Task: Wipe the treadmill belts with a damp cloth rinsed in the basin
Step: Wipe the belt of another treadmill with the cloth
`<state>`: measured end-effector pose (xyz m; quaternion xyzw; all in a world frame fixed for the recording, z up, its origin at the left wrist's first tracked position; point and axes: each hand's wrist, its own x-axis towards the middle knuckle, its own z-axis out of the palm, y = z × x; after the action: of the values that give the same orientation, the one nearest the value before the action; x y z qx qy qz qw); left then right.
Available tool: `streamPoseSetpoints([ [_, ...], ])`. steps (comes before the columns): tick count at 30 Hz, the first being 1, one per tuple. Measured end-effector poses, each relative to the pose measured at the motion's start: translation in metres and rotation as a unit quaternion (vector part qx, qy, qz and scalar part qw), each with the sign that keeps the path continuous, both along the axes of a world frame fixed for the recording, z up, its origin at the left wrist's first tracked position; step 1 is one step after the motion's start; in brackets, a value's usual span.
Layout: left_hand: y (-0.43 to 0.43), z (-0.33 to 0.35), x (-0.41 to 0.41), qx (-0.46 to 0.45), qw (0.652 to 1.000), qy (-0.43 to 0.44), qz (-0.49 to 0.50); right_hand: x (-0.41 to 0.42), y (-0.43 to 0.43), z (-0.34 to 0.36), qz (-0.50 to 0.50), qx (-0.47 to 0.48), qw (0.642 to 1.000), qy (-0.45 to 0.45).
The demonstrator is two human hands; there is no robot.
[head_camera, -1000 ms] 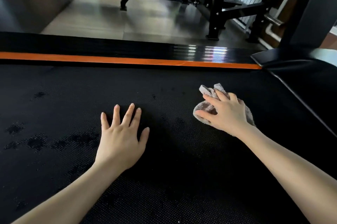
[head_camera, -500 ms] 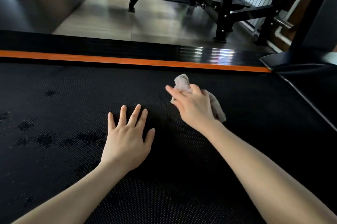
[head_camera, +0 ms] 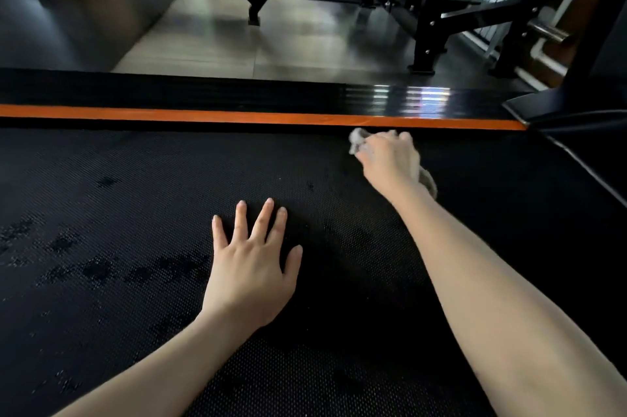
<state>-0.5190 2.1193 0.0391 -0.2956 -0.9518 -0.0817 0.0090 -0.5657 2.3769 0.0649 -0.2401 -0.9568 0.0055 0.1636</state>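
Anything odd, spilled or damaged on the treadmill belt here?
Dark patches on the belt, left of the flat left hand, look damp from wiping, not damage. The right hand grips the cloth beside the orange strip. Nothing else stands out.

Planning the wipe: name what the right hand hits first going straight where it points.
Probably the orange strip along the belt's far edge; the right hand and cloth sit just short of it.
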Motion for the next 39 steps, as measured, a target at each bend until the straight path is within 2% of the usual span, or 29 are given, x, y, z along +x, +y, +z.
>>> streamPoseSetpoints([
  [2, 0.0, 0.001, 0.0, 0.006, 1.0, 0.0, 0.005, 0.016, -0.043, -0.006, 0.118, 0.009, 0.993, 0.021],
  [4, -0.001, 0.003, 0.0, 0.0, 1.0, -0.003, 0.007, 0.051, -0.077, -0.015, 0.258, 0.023, 0.964, 0.061],
  [6, -0.001, 0.003, 0.0, 0.005, 1.0, -0.007, 0.013, 0.074, -0.08, -0.015, 0.324, 0.04, 0.942, 0.081],
  [11, -0.001, 0.003, 0.0, 0.012, 1.0, -0.013, 0.015, 0.08, -0.068, -0.004, 0.291, 0.015, 0.955, -0.048],
  [13, -0.001, 0.003, 0.0, 0.019, 1.0, -0.013, 0.011, 0.084, -0.071, 0.004, 0.273, -0.033, 0.961, -0.025],
  [15, -0.001, 0.004, 0.0, 0.018, 1.0, -0.013, 0.009, 0.079, -0.065, 0.012, 0.242, 0.002, 0.97, 0.017],
  [16, -0.001, 0.003, 0.0, 0.016, 1.0, -0.013, 0.009, 0.073, -0.062, 0.015, 0.232, 0.014, 0.973, 0.001],
  [19, -0.001, 0.002, -0.001, 0.014, 1.0, -0.012, 0.011, 0.059, -0.066, 0.016, 0.235, -0.062, 0.958, -0.151],
  [21, -0.001, 0.002, -0.001, 0.012, 1.0, -0.011, 0.009, 0.064, -0.071, 0.015, 0.248, -0.074, 0.946, -0.198],
  [23, -0.002, 0.002, -0.001, 0.014, 1.0, -0.012, 0.009, 0.077, -0.073, 0.008, 0.284, -0.051, 0.945, -0.156],
  [26, -0.002, 0.002, -0.002, 0.017, 1.0, -0.015, 0.012, 0.077, -0.069, -0.008, 0.333, -0.042, 0.942, 0.004],
  [28, -0.002, 0.001, -0.002, 0.014, 1.0, -0.012, 0.012, 0.057, -0.049, -0.012, 0.276, -0.01, 0.96, 0.053],
  [31, -0.003, 0.001, 0.0, 0.01, 1.0, -0.007, 0.011, 0.019, -0.006, -0.011, 0.079, 0.018, 0.997, 0.014],
  [33, -0.002, 0.0, 0.0, 0.007, 1.0, -0.003, 0.012, 0.002, 0.005, -0.008, 0.02, 0.01, 1.0, -0.011],
  [36, -0.001, 0.001, 0.001, 0.001, 1.0, -0.003, 0.011, 0.002, -0.014, 0.001, 0.002, -0.038, 0.999, 0.023],
  [39, -0.001, 0.002, 0.001, -0.009, 1.0, -0.003, 0.011, 0.043, -0.046, 0.006, 0.065, -0.104, 0.992, 0.007],
])
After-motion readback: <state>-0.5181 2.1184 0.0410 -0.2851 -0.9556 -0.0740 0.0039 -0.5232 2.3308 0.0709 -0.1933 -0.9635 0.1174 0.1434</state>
